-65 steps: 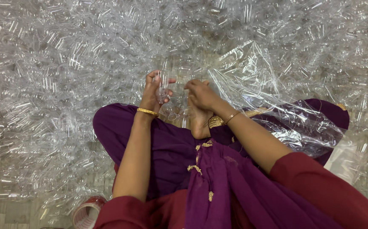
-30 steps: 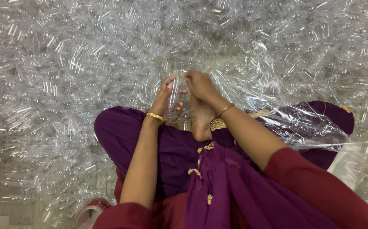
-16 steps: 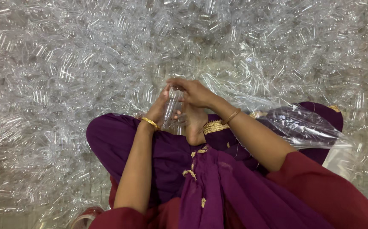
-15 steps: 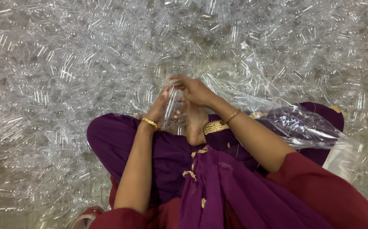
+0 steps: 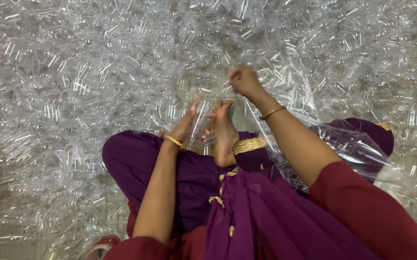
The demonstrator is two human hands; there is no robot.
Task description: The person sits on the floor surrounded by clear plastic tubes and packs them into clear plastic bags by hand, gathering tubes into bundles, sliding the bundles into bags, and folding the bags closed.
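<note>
Clear plastic tubes (image 5: 200, 123), a small stack, sit gripped in my L hand (image 5: 187, 126) just beside my bare foot (image 5: 224, 137). R hand (image 5: 243, 80) is up in the tube heap (image 5: 98, 72), fingers pinched shut; can't tell on what.

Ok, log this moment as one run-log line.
left hand: holds clear plastic piece beside bare foot | right hand: reaching into heap of clear plastic pieces | clear plastic bag on lap
</note>
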